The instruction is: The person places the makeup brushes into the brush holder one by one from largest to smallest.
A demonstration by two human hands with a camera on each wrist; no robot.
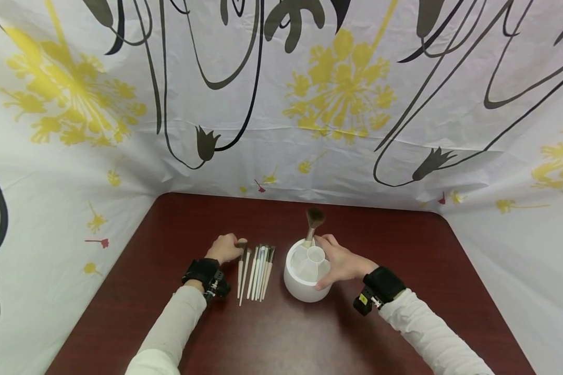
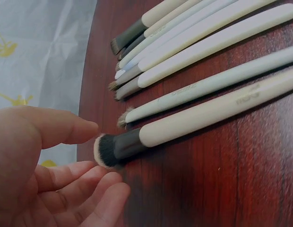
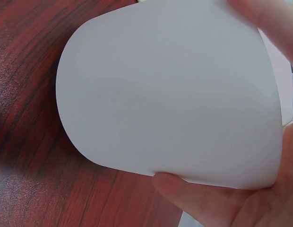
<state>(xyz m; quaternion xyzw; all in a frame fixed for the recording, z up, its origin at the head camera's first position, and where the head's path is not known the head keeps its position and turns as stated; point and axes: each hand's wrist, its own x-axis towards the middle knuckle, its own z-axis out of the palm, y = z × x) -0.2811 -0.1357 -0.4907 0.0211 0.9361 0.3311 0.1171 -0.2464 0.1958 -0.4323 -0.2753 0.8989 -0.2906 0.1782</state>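
My left hand (image 1: 226, 248) is at the bristle end of the leftmost makeup brush (image 2: 193, 116). Its thumb and fingers are spread either side of the dark bristles, fingertips right at them, while the pale handle lies on the table. Several other makeup brushes (image 1: 260, 273) with pale handles lie alongside in a row, bristles toward the far edge. On the other side, my right hand (image 1: 346, 261) grips a round white brush holder (image 1: 305, 294), thumb on the near side, fingers around the far side. A fan brush (image 1: 315, 219) stands in one of the holder's compartments, bristles up.
The dark red wooden table (image 1: 281, 344) has rounded far corners. White cloth with yellow flowers and dark stems (image 1: 272, 104) hangs behind it and along both sides. Each wrist wears a black strapped camera (image 1: 384, 286).
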